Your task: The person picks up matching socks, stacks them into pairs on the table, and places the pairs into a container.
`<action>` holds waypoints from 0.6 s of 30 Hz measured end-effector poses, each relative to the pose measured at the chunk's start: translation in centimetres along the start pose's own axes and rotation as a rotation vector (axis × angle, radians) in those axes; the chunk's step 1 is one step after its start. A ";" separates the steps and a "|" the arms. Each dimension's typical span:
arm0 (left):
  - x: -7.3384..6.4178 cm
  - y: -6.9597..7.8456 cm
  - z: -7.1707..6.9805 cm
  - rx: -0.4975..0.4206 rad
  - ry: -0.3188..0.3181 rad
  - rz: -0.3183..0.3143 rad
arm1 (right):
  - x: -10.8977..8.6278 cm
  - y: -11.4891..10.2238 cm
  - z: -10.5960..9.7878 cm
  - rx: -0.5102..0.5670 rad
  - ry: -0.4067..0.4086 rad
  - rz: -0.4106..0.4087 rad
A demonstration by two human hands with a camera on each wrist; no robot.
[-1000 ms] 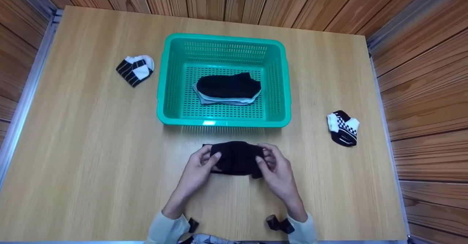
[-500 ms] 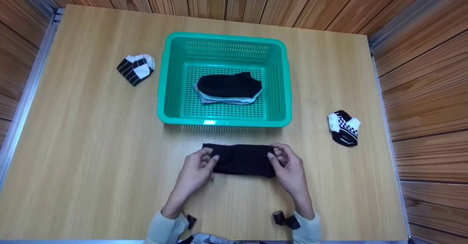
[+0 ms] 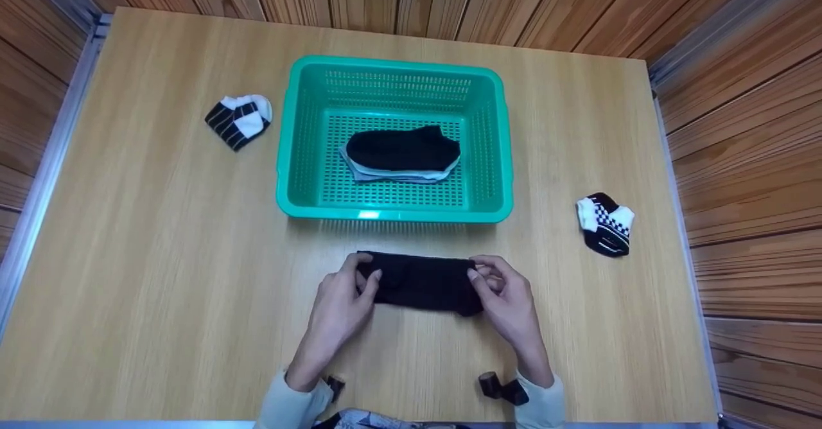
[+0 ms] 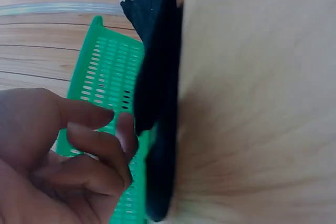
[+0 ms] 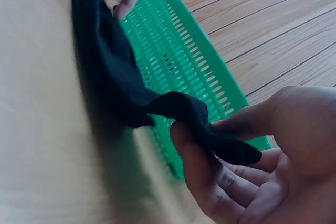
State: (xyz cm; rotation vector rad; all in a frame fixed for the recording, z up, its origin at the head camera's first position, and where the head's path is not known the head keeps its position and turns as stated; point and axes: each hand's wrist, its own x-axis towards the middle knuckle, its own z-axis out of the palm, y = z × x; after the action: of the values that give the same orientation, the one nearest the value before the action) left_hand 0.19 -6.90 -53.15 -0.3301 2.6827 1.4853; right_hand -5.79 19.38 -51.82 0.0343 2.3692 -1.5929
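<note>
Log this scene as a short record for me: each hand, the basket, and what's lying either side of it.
Left hand: at the left end of the black sock; grip unclear
Right hand: pinches its right end
Green basket: beyond the hands, holding a sock stack, black on top, lighter beneath
Left of basket: striped black-and-white socks
Right of basket: checkered black-and-white socks

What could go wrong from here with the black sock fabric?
The right hand pinches one layer of the black sock fabric that curves away from the layer below, so the two might slip out of line. If that goes into the green basket, it could nudge the stacked black sock askew on the lighter socks beneath.
</note>
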 end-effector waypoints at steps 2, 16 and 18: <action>-0.4 0.6 -0.2 -0.053 -0.018 0.037 | -0.3 -0.4 0.0 0.050 -0.008 -0.026; -1.6 3.0 1.4 -0.424 -0.291 0.022 | -1.7 -2.6 3.3 0.247 -0.187 -0.095; -1.5 2.8 1.7 -0.450 -0.309 -0.005 | -1.8 -2.4 4.0 0.242 -0.220 -0.094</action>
State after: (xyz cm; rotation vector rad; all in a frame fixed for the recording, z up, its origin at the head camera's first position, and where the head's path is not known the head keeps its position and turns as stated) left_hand 1.00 -3.77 -51.50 -0.1106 2.0993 1.9469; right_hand -3.65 15.06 -50.57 -0.1952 2.0318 -1.8168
